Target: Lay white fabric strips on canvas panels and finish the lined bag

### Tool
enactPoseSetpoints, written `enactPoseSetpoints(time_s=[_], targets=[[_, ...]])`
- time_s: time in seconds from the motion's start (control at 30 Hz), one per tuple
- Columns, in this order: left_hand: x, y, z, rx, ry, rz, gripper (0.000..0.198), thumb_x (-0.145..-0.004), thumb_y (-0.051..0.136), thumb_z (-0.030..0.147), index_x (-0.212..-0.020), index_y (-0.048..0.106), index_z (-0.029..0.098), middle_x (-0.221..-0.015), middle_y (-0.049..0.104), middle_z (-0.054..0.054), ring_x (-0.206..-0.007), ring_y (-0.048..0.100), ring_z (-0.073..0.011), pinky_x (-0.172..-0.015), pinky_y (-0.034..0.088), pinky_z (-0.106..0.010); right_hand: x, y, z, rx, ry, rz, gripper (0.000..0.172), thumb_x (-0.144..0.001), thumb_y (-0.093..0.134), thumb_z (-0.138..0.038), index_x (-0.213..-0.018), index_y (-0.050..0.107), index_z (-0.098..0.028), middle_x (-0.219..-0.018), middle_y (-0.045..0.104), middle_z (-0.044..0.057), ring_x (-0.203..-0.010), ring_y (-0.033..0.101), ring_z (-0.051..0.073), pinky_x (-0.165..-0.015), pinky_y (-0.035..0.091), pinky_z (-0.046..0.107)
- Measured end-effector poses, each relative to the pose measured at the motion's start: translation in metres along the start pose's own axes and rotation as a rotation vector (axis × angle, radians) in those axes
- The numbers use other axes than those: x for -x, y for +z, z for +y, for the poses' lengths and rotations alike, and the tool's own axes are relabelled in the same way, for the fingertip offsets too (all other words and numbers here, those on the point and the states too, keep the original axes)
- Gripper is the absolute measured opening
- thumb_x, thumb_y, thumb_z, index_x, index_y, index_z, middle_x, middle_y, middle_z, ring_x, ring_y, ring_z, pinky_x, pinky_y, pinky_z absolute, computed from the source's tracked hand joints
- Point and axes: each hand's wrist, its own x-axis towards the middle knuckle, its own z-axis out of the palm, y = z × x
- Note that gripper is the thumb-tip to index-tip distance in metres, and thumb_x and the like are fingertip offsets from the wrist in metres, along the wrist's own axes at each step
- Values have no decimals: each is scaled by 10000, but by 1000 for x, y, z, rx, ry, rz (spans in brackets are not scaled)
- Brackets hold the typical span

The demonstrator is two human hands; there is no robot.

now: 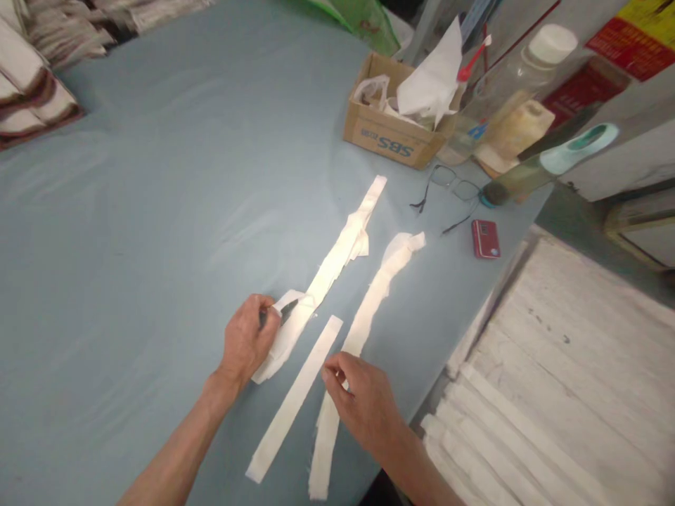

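Observation:
Three groups of pale cloth strips lie slantwise on the blue-grey table. My left hand [250,334] pinches the edge of a strip in the left pile [332,263], lifting a flap there; a dark object shows by its fingers, too small to name. A single short strip [295,397] lies flat between my hands. Over the right pile [369,309] is my right hand [358,390], thumb and fingertips pressed together; whether something thin is between them cannot be made out.
A cardboard box [387,144] with scraps, a large clear bottle [506,91], eyeglasses [453,184] and a red case [486,239] stand or lie at the upper right. Stacked pale cloth [569,365] is beyond the right edge. More bundles [31,91] lie upper left.

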Motion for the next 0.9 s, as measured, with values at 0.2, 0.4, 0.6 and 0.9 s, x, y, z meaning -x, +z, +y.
enactPoseSetpoints(time_s=[0.2,0.4,0.6,0.9], targets=[[26,-16,10,346,-215,-60,308,-902,553,515,-963,597,216,-675,581,36,-586,550,-169,-562,431,-274,-34,10,-15,79,11,121,92,-959,630,-265,-998,709,-242,-846,791,-9,-721,729,179,-718,529,282],[60,-23,37,654,-393,-109,495,-833,644,563,-1140,558,184,-609,538,84,-468,480,-131,-454,392,-229,-54,25,-21,209,-176,315,549,-881,709,-159,-1414,577,-137,-1485,623,197,-1343,599,328,-1107,516,468],[81,-22,41,762,-428,-102,529,-805,709,557,-1143,590,168,-584,544,84,-478,468,-123,-467,389,-223,-58,36,-18,145,-586,304,313,-903,628,-113,-1183,727,-210,-1195,751,123,-1071,679,273,-980,552,426],[54,9,33,759,-363,-5,533,-950,494,681,-967,660,175,-859,724,-58,-729,683,-190,-653,591,-299,-52,33,-7,-122,-329,418,267,-869,488,-129,-950,734,-196,-791,759,23,-672,661,172,-646,537,272]])
